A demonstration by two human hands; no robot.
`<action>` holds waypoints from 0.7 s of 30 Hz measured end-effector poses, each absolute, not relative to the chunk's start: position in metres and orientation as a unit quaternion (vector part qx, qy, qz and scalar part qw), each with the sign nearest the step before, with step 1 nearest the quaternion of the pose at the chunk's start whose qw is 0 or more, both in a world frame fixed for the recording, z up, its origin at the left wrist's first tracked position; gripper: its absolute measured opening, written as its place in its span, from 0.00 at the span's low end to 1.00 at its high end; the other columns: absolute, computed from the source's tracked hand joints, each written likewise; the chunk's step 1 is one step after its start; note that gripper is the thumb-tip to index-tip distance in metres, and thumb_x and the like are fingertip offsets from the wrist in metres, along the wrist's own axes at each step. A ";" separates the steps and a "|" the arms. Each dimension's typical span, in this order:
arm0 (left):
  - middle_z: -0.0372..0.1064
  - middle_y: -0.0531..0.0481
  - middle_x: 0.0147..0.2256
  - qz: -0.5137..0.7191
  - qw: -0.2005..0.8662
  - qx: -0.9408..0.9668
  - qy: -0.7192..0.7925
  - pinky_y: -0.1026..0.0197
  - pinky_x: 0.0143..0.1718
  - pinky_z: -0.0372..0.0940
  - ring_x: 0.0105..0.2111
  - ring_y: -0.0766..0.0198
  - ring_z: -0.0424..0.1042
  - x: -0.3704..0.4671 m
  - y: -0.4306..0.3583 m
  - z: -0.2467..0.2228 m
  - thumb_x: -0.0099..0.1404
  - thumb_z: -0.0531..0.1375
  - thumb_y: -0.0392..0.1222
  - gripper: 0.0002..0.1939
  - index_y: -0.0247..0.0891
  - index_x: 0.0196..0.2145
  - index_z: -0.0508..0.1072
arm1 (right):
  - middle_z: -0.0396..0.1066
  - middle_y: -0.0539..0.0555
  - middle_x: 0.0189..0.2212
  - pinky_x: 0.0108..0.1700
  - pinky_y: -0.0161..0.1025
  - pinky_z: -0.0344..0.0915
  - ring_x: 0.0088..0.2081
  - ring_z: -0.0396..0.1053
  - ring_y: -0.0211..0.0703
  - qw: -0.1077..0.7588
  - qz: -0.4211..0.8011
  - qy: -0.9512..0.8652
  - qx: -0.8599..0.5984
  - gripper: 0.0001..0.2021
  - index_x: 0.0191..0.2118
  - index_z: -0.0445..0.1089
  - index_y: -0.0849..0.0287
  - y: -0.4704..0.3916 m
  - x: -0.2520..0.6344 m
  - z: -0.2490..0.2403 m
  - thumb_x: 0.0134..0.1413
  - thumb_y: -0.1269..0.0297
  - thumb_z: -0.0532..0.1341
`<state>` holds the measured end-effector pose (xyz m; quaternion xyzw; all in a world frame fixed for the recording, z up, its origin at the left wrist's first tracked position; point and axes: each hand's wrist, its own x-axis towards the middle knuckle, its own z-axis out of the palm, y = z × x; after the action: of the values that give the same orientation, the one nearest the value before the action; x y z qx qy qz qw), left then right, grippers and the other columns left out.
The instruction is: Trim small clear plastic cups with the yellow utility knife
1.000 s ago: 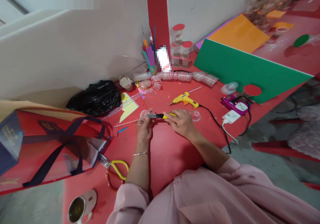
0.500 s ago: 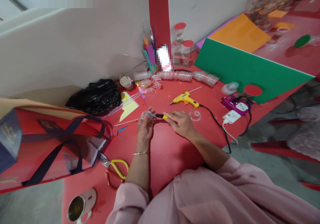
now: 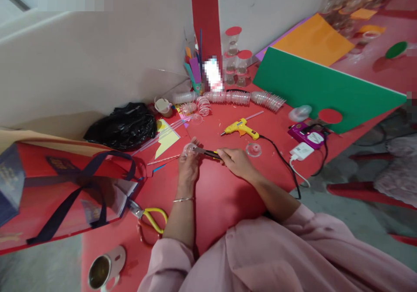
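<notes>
My left hand (image 3: 188,167) is wrapped round a small clear plastic cup (image 3: 189,149) above the red table. My right hand (image 3: 235,161) grips a black and yellow tool (image 3: 211,154), which looks like a cutter or small scissors. Its grey tip touches or lies over the cup; which of the two is too small to tell. Beyond my right hand lies a yellow glue gun (image 3: 241,129) with a black cable. A clear round plastic piece (image 3: 253,149) rests on the table near my right hand.
Stacked clear cups (image 3: 228,97) line the back. Scissors (image 3: 153,219) and a mug (image 3: 107,267) are at the lower left, by a red bag (image 3: 65,192). A black plastic bag (image 3: 122,126) sits behind. On the right stand a green board (image 3: 319,90) and a purple box (image 3: 306,136).
The tool in my right hand has turned, so more of its black part and grey tip show. My left hand still holds the cup in nearly the same place.
</notes>
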<state>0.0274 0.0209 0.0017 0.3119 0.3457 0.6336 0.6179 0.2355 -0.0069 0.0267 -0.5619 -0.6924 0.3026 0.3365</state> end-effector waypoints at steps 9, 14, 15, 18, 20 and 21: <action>0.75 0.38 0.56 0.603 0.648 0.313 0.345 0.61 0.32 0.75 0.41 0.56 0.81 0.025 0.019 0.001 0.57 0.73 0.58 0.26 0.41 0.48 0.78 | 0.79 0.56 0.48 0.52 0.43 0.70 0.49 0.77 0.48 0.424 0.219 -0.707 -0.522 0.18 0.55 0.76 0.51 -0.008 0.229 0.021 0.71 0.50 0.56; 0.73 0.37 0.58 0.606 0.642 0.324 0.341 0.64 0.33 0.75 0.48 0.51 0.80 0.030 0.017 0.003 0.51 0.78 0.51 0.24 0.38 0.41 0.78 | 0.77 0.55 0.41 0.48 0.41 0.71 0.42 0.75 0.44 0.414 0.183 -0.731 -0.510 0.19 0.61 0.73 0.47 -0.011 0.221 0.011 0.70 0.52 0.59; 0.73 0.37 0.58 0.605 0.641 0.326 0.342 0.64 0.33 0.75 0.48 0.51 0.80 0.030 0.017 0.003 0.51 0.78 0.49 0.23 0.37 0.40 0.77 | 0.76 0.54 0.40 0.47 0.40 0.71 0.40 0.75 0.43 0.417 0.178 -0.731 -0.510 0.19 0.61 0.73 0.47 -0.011 0.221 0.009 0.70 0.52 0.59; 0.74 0.37 0.57 0.600 0.645 0.323 0.345 0.62 0.35 0.76 0.47 0.51 0.80 0.030 0.017 0.004 0.53 0.77 0.46 0.22 0.37 0.42 0.77 | 0.74 0.54 0.39 0.45 0.38 0.71 0.39 0.74 0.42 0.424 0.169 -0.731 -0.507 0.19 0.61 0.74 0.47 -0.010 0.222 0.007 0.70 0.53 0.59; 0.73 0.38 0.59 0.595 0.652 0.320 0.344 0.62 0.35 0.76 0.48 0.52 0.80 0.029 0.017 0.004 0.54 0.77 0.46 0.22 0.38 0.44 0.78 | 0.74 0.54 0.39 0.45 0.38 0.71 0.40 0.74 0.41 0.424 0.169 -0.732 -0.506 0.19 0.62 0.73 0.47 -0.010 0.222 0.007 0.70 0.53 0.59; 0.72 0.38 0.60 0.594 0.654 0.321 0.342 0.62 0.35 0.76 0.48 0.52 0.79 0.028 0.016 0.004 0.55 0.76 0.47 0.22 0.39 0.45 0.78 | 0.74 0.54 0.39 0.46 0.38 0.71 0.40 0.74 0.41 0.423 0.169 -0.733 -0.505 0.19 0.62 0.73 0.48 -0.010 0.223 0.007 0.70 0.53 0.60</action>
<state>0.0281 0.0164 0.0042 0.3205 0.3418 0.5938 0.6541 0.2227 -0.0100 0.0073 -0.5054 -0.7328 0.1686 0.4232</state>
